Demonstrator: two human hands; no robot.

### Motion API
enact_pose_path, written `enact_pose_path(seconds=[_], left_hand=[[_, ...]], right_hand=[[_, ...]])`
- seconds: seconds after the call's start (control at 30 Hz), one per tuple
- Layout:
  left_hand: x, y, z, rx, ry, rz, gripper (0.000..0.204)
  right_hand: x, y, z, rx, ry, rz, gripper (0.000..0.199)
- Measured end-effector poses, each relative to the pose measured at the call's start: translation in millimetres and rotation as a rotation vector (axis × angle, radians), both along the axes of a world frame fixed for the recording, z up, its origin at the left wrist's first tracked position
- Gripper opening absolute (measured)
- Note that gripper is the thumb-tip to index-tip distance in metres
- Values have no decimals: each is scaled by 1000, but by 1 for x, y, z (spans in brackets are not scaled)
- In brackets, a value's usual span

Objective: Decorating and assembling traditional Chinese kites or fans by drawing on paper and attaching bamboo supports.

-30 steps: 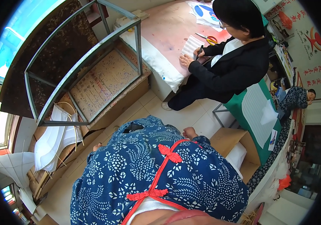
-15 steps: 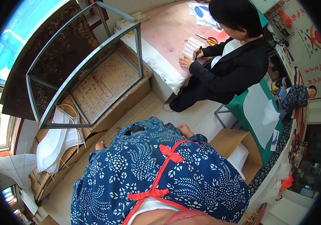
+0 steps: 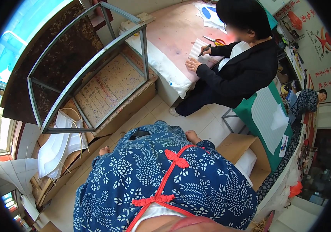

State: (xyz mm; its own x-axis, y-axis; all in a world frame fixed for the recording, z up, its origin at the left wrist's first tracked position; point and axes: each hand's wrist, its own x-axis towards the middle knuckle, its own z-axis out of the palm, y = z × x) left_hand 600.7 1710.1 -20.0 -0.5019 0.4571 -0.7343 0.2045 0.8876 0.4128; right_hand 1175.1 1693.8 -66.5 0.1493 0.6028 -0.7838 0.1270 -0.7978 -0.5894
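Observation:
My left hand (image 3: 104, 150) shows only as a small bit of fingers past the edge of my blue-and-white patterned jacket (image 3: 134, 166). Its nearest neighbour is the wooden workbench. My right hand (image 3: 192, 136) hangs at my other side by the jacket's hem, above the tiled floor, and most of its fingers are hidden. Nothing shows in either hand. Across from me a person (image 3: 239, 73) in a black jacket bends over a pink-topped table (image 3: 169, 34). That person holds a black marker (image 3: 205, 50) over a pale striped sheet (image 3: 199, 48), with the other hand flat on it.
A grey metal frame (image 3: 65, 92) stands on the low workbench (image 3: 107, 83) at the left. White kite-like shapes (image 3: 57, 145) with bent bamboo strips lean nearby. Scissors (image 3: 216, 40) lie on the table. On the right are a cardboard box (image 3: 260, 162) and a green-covered table (image 3: 246, 116).
The person across the table has raised the marker slightly and tilted it differently over the sheet. My own hands have hardly moved.

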Motion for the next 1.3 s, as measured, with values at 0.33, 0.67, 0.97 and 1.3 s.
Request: enact_pose_path(seconds=[0.33, 0.67, 0.97, 1.3], left_hand=[[9, 3, 15, -17, 15, -13, 31], [-22, -9, -41, 29, 6, -86, 33], [-13, -7, -33, -3, 6, -110, 32], [-7, -11, -22, -33, 30, -67, 32]], right_hand=[[1, 0, -18, 44, 23, 30, 22], [4, -9, -10, -31, 18, 21, 21], [-3, -5, -6, 58, -46, 80, 21], [-4, -8, 3, 16, -17, 45, 22]])
